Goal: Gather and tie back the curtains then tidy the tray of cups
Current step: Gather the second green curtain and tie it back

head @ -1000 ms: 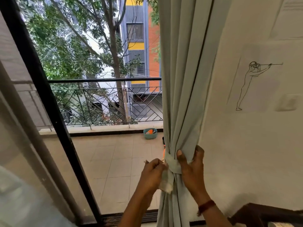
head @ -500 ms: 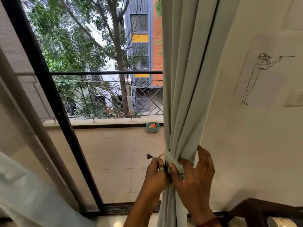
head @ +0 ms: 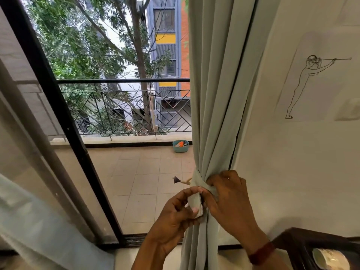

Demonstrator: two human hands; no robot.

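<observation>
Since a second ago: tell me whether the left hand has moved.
Yes: the left hand has dropped below the tie band, now pinching its tail.

Pale grey fabric curtain [head: 214, 94] hangs betw. black metal door frame [head: 58, 114] on left & white wall [head: 292, 172] on right. Left hand [head: 175, 215] & right hand [head: 229, 199] hold pale fabric tie band [head: 196, 179] round curtain. Small teal plastic tub [head: 180, 146] behind, on tiled balcony floor [head: 146, 182] at far edge, below black metal railing [head: 126, 112]. Dark wooden tabletop [head: 292, 240] bottom right, its corner near curtain.
</observation>
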